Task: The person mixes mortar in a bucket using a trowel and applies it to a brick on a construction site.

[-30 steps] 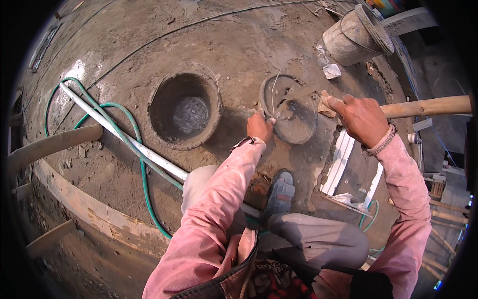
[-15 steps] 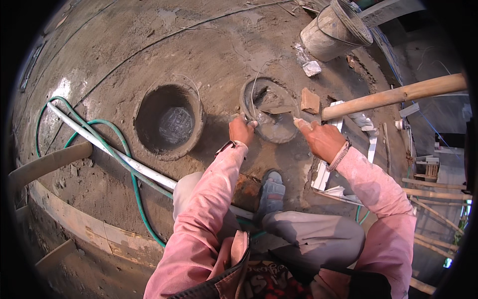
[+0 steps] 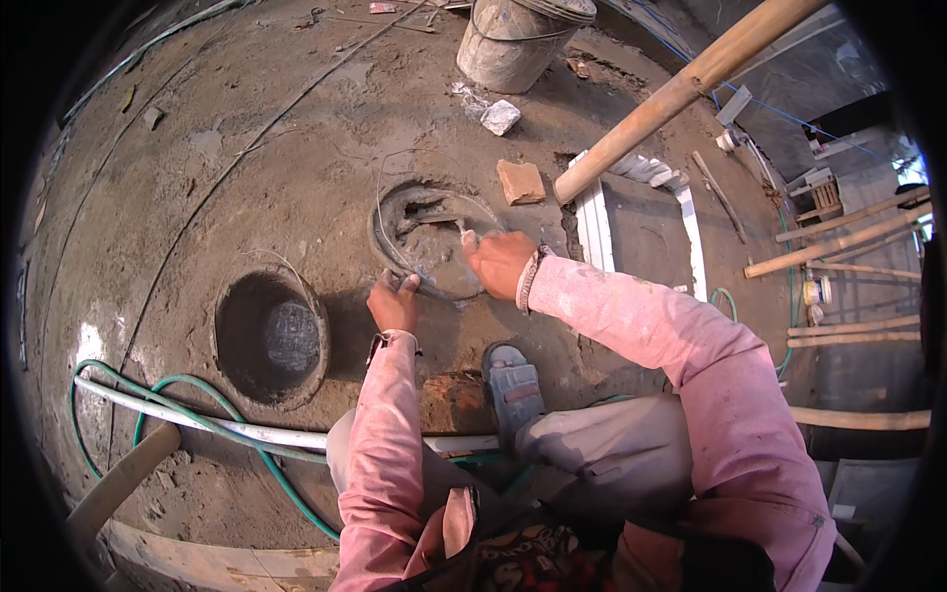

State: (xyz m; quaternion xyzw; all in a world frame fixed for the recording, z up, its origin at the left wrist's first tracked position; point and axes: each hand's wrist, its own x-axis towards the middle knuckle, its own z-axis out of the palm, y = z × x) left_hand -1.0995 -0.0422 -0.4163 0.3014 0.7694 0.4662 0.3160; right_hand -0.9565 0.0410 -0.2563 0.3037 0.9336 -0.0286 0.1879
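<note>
A mortar bucket (image 3: 376, 237) with wet grey mortar (image 3: 439, 259) inside stands on the ground before me. My left hand (image 3: 395, 302) is closed on its near left rim, thumb uppermost. My right hand (image 3: 499, 262) reaches over the right side of the rim, fingers wrapped round the handle of a trowel. The trowel's blade (image 3: 435, 220) lies in the mortar, partly sunk in it, and the handle is mostly hidden by my fingers. To the left stands a second bucket (image 3: 225, 335), empty but for grey residue on its wall and bottom.
A broken brick (image 3: 521, 184) and a white lump (image 3: 500, 117) lie beyond the mortar bucket. A dirty pail (image 3: 513, 44) stands farther back. A bamboo pole (image 3: 681, 99) slants in at right beside a white frame (image 3: 595, 227). A green hose (image 3: 212, 395) crosses a white pipe (image 3: 266, 434) at left.
My view has swung to the right, so the surroundings sit farther left. My right hand has come in over the bucket, and the trowel blade sits deeper in the mortar. My left hand stays at the rim.
</note>
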